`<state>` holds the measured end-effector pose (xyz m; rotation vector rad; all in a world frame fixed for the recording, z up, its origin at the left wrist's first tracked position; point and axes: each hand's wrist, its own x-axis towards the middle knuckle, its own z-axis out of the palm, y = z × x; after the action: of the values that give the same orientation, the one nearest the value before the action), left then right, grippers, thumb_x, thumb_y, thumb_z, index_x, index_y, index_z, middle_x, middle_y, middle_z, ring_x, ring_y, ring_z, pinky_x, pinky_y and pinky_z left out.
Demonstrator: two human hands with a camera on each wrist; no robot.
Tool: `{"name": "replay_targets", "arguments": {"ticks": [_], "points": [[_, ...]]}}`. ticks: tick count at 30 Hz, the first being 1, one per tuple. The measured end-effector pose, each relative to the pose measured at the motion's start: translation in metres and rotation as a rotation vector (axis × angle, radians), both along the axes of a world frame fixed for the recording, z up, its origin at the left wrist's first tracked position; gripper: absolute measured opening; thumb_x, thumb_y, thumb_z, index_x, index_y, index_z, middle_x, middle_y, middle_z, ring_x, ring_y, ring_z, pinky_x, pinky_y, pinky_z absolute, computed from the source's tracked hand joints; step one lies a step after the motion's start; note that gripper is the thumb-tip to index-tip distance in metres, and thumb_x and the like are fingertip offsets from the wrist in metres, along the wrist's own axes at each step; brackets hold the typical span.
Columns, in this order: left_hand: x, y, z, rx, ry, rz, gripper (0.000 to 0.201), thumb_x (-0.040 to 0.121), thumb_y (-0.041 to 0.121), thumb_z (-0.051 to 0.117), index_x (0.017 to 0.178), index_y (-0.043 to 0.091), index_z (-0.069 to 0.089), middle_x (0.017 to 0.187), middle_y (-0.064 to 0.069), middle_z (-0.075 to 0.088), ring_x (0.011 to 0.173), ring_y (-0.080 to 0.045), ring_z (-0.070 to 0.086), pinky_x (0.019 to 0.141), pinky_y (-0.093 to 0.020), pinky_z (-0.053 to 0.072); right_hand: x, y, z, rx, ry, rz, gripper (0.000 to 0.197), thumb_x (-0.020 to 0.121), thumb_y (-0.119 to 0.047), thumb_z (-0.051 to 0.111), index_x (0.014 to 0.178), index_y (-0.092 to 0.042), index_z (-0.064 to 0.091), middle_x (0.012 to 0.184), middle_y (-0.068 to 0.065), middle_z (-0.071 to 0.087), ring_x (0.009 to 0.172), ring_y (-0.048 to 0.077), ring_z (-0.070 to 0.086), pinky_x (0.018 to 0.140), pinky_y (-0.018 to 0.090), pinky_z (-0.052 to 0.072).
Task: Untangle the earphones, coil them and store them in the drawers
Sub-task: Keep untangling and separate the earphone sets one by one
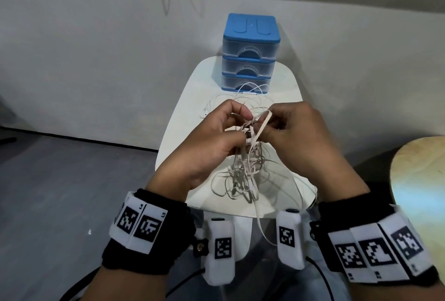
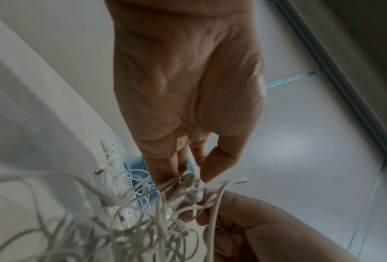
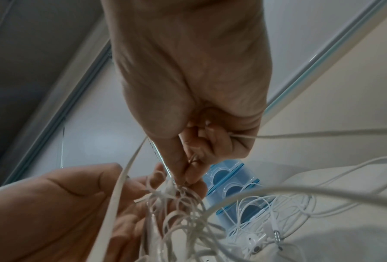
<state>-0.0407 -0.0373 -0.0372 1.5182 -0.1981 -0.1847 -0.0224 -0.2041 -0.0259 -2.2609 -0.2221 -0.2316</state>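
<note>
Above the white bench [image 1: 284, 88], the left hand [image 1: 212, 141] and right hand [image 1: 296, 137] each pinch the tangled earphones [image 1: 243, 168]. The head view shows the blue drawers [image 1: 250, 52] at 12 o'clock, closed. Only the right wrist view shows a jack plug [image 3: 278, 234] among looser white cords.

Head view looks down; wrist views look close along fingers [image 2: 219, 163], sharing the drawers [image 1: 250, 52].

Tangled pale earphones [image 1: 243, 168], closed blue drawers [image 1: 250, 52] behind
</note>
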Motion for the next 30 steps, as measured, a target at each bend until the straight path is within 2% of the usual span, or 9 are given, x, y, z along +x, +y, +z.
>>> {"name": "replay_targets", "arguments": {"ticks": [3,5,9,12,15,18,23,27,30], "points": [[0.0,-0.001,-0.002,0.038,-0.012,-0.008,0.037,0.086,-0.021,0.055,0.099,0.014,0.053,0.097,-0.01,0.063,0.084,-0.029,0.062,0.074,-0.037,0.051,0.0,0.001,0.0,0.074,0.04,0.062,0.013,0.082,-0.008,0.072,0.074,-0.018,0.074,0.064,-0.002,0.072,0.065,0.017,0.068,0.072,0.045,0.059],[-0.001,-0.002,-0.003,0.049,-0.007,0.008,0.035,0.088,-0.019,0.058,0.094,0.015,0.052,0.095,-0.01,0.062,0.081,-0.026,0.063,0.066,-0.027,0.052,0.002,0.002,-0.002,0.119,0.044,0.058,0.011,0.083,-0.01,0.074,0.078,-0.021,0.073,0.066,-0.003,0.072,0.066,0.017,0.069,0.074,0.047,0.059],[0.004,-0.002,-0.004,-0.003,0.036,0.113,0.033,0.093,-0.016,0.054,0.09,0.017,0.051,0.091,-0.011,0.058,0.07,-0.014,0.061,0.057,-0.02,0.05,-0.003,0.003,0.009,0.297,-0.094,0.028,0.016,0.085,-0.015,0.076,0.098,-0.023,0.07,0.084,-0.004,0.071,0.075,0.01,0.066,0.076,0.032,0.056],[0.008,-0.003,-0.003,-0.077,0.076,0.174,0.026,0.095,-0.012,0.052,0.098,0.013,0.049,0.084,-0.009,0.062,0.072,-0.02,0.064,0.07,-0.033,0.054,-0.017,0.008,0.026,0.489,-0.159,0.275,0.006,0.086,-0.007,0.071,0.091,-0.005,0.068,0.077,0.006,0.068,0.068,0.014,0.061,0.065,0.026,0.05],[0.008,-0.005,0.003,-0.128,0.083,0.175,0.027,0.095,-0.011,0.05,0.108,0.012,0.046,0.085,-0.015,0.062,0.067,-0.022,0.061,0.068,-0.032,0.055,-0.023,0.013,0.026,0.492,-0.06,0.457,0.004,0.085,-0.003,0.067,0.082,-0.001,0.07,0.072,0.017,0.068,0.065,0.026,0.063,0.064,0.036,0.054],[0.007,-0.003,0.008,-0.223,0.107,0.171,0.032,0.092,-0.018,0.041,0.105,0.011,0.048,0.083,-0.015,0.057,0.061,-0.018,0.057,0.052,-0.021,0.051,-0.02,0.013,0.015,0.402,-0.015,0.411,0.008,0.083,-0.01,0.068,0.078,-0.007,0.074,0.076,0.01,0.072,0.075,0.036,0.067,0.076,0.053,0.057],[0.005,0.001,0.009,-0.37,0.157,0.125,0.029,0.097,-0.006,0.042,0.113,0.009,0.062,0.108,-0.02,0.064,0.095,-0.034,0.059,0.078,-0.035,0.055,-0.018,0.007,0.002,0.196,-0.066,0.199,0.006,0.085,-0.016,0.076,0.081,-0.019,0.079,0.084,-0.011,0.072,0.082,0.005,0.069,0.078,0.03,0.056],[0.002,-0.003,0.01,-0.43,0.179,0.094,0.035,0.098,-0.001,0.042,0.127,0.004,0.06,0.119,-0.022,0.065,0.091,-0.026,0.062,0.08,-0.029,0.057,-0.018,0.006,0.0,0.083,-0.085,0.103,0.015,0.083,-0.031,0.08,0.075,-0.019,0.074,0.078,-0.012,0.067,0.079,0.004,0.066,0.071,0.023,0.049],[0.002,-0.006,0.012,-0.429,0.139,0.075,0.036,0.095,-0.008,0.043,0.125,0.003,0.06,0.116,-0.022,0.067,0.087,-0.022,0.066,0.085,-0.03,0.058,-0.016,0.004,0.002,0.236,-0.118,0.029,0.012,0.087,-0.019,0.074,0.078,-0.017,0.068,0.073,-0.011,0.068,0.07,0.006,0.063,0.068,0.023,0.047]]}}
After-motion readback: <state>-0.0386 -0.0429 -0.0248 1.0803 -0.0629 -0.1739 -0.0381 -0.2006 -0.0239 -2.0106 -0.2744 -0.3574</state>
